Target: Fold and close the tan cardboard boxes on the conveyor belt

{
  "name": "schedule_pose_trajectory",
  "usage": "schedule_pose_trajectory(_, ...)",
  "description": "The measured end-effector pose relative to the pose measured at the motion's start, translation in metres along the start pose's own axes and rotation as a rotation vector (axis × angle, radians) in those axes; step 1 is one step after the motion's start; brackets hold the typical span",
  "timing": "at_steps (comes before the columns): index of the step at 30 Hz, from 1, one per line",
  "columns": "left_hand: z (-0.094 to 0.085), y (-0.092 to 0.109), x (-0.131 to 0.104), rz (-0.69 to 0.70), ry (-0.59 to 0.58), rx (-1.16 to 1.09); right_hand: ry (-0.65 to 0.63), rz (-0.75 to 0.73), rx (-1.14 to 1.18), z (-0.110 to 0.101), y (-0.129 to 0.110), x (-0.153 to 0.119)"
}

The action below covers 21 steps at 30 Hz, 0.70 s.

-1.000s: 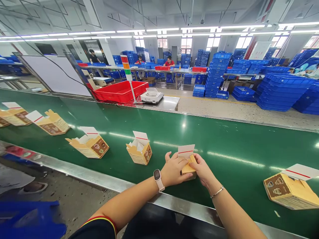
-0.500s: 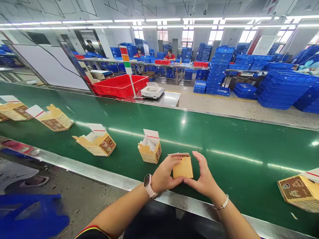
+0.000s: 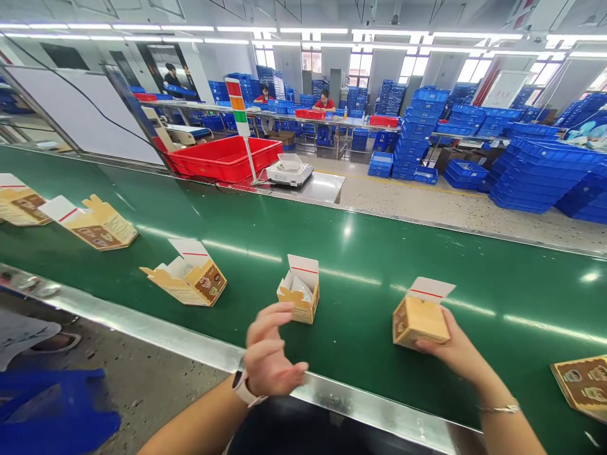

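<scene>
My right hand (image 3: pixel 455 347) grips a yellow and brown box (image 3: pixel 424 319) from its right side, over the green belt; the box's white flap with a red line stands up. Fingers apart and bent, my left hand (image 3: pixel 272 354) holds nothing. Just beyond it on the belt is an open box (image 3: pixel 301 294) with a pale packet inside. Farther left lies another open box (image 3: pixel 192 275), tilted, its flap raised.
More open boxes lie on the green belt (image 3: pixel 360 253) at left, one (image 3: pixel 583 382) at the right edge. A metal rail (image 3: pixel 190 347) runs along the near side. Beyond the belt are a red bin (image 3: pixel 227 161), a scale (image 3: pixel 289 172) and stacked blue crates (image 3: pixel 417 133).
My left hand has let go of the box and moved left. My right hand has carried it to the right, and its flap is now raised. The view has shifted slightly.
</scene>
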<state>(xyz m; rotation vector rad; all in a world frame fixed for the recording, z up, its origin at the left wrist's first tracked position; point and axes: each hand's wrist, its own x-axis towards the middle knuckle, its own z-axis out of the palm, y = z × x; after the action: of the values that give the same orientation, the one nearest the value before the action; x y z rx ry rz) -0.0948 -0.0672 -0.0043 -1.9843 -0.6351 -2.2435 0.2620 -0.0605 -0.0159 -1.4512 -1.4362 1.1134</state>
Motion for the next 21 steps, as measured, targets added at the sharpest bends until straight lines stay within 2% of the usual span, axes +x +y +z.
schedule_pose_trajectory(2,-0.014,-0.015,-0.004,-0.048,0.12,0.068,0.176,-0.005,-0.122,-0.029,0.004,-0.002)
schedule_pose_trajectory(3,-0.02,-0.024,-0.008,-0.13,0.104,0.094,0.322,-0.057,-0.237,-0.036,0.002,-0.005)
schedule_pose_trajectory(4,-0.025,-0.032,-0.012,-0.24,0.041,0.114,0.494,-0.145,-0.364,-0.037,-0.003,-0.007)
schedule_pose_trajectory(6,-0.029,-0.048,-0.021,-0.437,-0.133,0.133,0.814,-0.411,-0.593,-0.016,-0.02,-0.014)
schedule_pose_trajectory(7,-0.03,-0.053,-0.025,-0.492,-0.208,0.128,0.884,-0.575,-0.659,0.004,-0.031,-0.016)
schedule_pose_trajectory(8,-0.029,-0.057,-0.029,-0.517,-0.267,0.114,0.832,-0.751,-0.677,0.027,-0.041,-0.017)
schedule_pose_trajectory(9,-0.027,-0.06,-0.031,-0.518,-0.32,0.094,0.642,-0.896,-0.676,0.053,-0.049,-0.016)
schedule_pose_trajectory(10,-0.025,-0.061,-0.032,-0.498,-0.367,0.073,0.376,-0.943,-0.666,0.079,-0.054,-0.012)
schedule_pose_trajectory(11,-0.022,-0.062,-0.032,-0.463,-0.415,0.058,0.165,-0.953,-0.638,0.103,-0.056,-0.005)
schedule_pose_trajectory(13,-0.017,-0.063,-0.029,-0.375,-0.513,0.053,-0.043,-0.987,-0.607,0.141,-0.051,0.014)
schedule_pose_trajectory(16,-0.007,-0.063,-0.02,-0.288,-0.634,0.095,-0.113,-1.004,-0.541,0.167,-0.036,0.044)
schedule_pose_trajectory(18,0.0,-0.064,-0.013,-0.304,-0.707,0.128,-0.126,-0.974,-0.498,0.169,-0.032,0.057)
schedule_pose_trajectory(21,0.014,-0.064,-0.007,-0.381,-0.803,0.185,-0.13,-0.898,-0.451,0.163,-0.04,0.063)
